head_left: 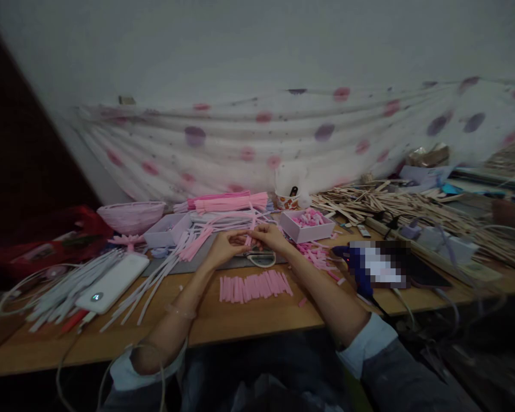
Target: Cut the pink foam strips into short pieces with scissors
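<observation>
Both hands meet over the middle of the table with fingers closed. My left hand point(226, 247) pinches the lower end of a pink pipe cleaner point(252, 220). My right hand point(269, 237) grips it from the other side, its fingertips touching the left ones; the fingers partly hide the strip. Just under the hands lies a pair of scissors point(262, 262), of which mainly the handle loops show. Nearer me, short cut pink pieces point(255, 287) form a neat row on the wood. Behind the hands sits a bundle of long pink pipe cleaners point(232, 203).
Right of the hands, a white box point(306, 232) holds short pink pieces, with more pieces point(315, 256) strewn before it. Left are another white box point(167, 230), a pink bowl point(131, 216), white strips point(72, 286) and a power bank point(114, 281). Wooden sticks point(381, 203) heap at back right.
</observation>
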Tool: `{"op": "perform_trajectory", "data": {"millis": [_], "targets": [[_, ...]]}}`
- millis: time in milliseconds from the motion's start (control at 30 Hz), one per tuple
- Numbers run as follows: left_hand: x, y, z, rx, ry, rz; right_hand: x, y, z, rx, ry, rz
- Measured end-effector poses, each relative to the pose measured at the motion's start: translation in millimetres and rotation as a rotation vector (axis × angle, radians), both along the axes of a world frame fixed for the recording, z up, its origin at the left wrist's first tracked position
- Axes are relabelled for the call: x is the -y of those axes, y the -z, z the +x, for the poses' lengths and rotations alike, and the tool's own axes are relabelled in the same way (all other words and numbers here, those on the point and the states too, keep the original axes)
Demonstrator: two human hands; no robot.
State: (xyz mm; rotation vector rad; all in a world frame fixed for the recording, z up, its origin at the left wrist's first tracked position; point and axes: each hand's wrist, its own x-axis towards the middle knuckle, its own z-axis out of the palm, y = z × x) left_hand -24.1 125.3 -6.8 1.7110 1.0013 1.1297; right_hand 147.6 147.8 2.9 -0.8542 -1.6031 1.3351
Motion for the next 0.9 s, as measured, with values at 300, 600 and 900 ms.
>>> {"op": "perform_trajectory", "data": {"millis": [300, 600, 900], "targets": [[1.5, 0.2, 1.0, 0.001, -0.031, 0.044, -3.8, 4.6, -0.2, -0.111, -0.076, -0.111], [8.0, -5.6, 9.4, -0.017, -0.128, 0.098, -11.6, 13.0, -0.3, -0.223, -0.120, -0.147], [2.6, -1.1, 6.9, 0.084, -0.060, 0.042, -9.4, 9.4, -0.9, -0.270, -0.084, -0.115]]}}
